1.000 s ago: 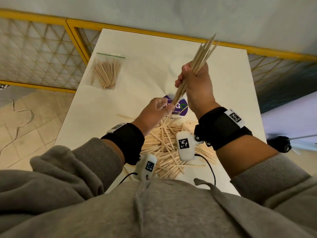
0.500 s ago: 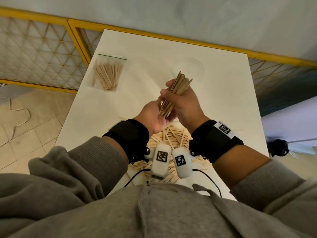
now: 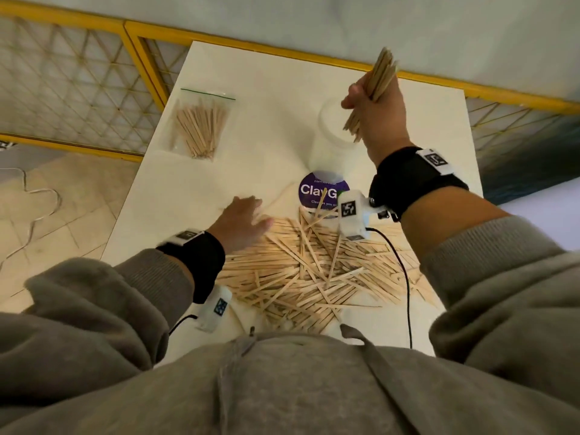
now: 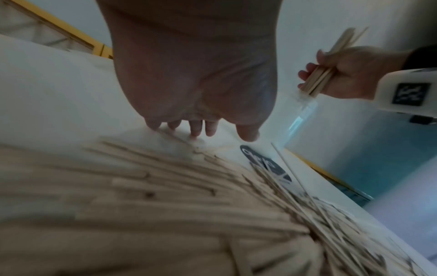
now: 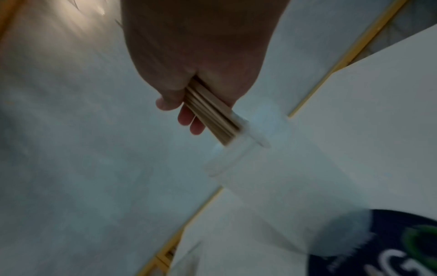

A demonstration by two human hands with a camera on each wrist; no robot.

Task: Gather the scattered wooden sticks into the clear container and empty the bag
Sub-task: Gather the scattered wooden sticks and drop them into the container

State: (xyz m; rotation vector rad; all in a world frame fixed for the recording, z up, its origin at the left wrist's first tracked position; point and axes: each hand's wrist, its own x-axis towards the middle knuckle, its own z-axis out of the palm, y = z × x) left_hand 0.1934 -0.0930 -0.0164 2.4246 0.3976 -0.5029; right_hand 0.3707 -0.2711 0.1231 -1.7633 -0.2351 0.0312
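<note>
My right hand [image 3: 373, 111] grips a bundle of wooden sticks [image 3: 375, 86] upright, their lower ends just over the mouth of the clear container [image 3: 329, 146], which carries a purple label. In the right wrist view the bundle of sticks [image 5: 210, 114] points at the container's rim [image 5: 238, 149]. My left hand [image 3: 241, 218] lies open, fingers spread, at the far left edge of the scattered stick pile [image 3: 307, 271]; in the left wrist view its fingertips [image 4: 196, 128] touch the table by the pile [image 4: 165, 196]. A clear zip bag [image 3: 201, 124] holding sticks lies far left.
The white table [image 3: 276, 98] ends at a yellow-framed mesh fence [image 3: 78, 89] on the left and behind. Tiled floor with a cable [image 3: 28, 211] lies to the left. A wrist-camera cord [image 3: 405, 277] crosses the pile on the right.
The hands have parted. My right hand carried the bundle up and right to the container's mouth; my left hand let go and dropped to the pile's left edge.
</note>
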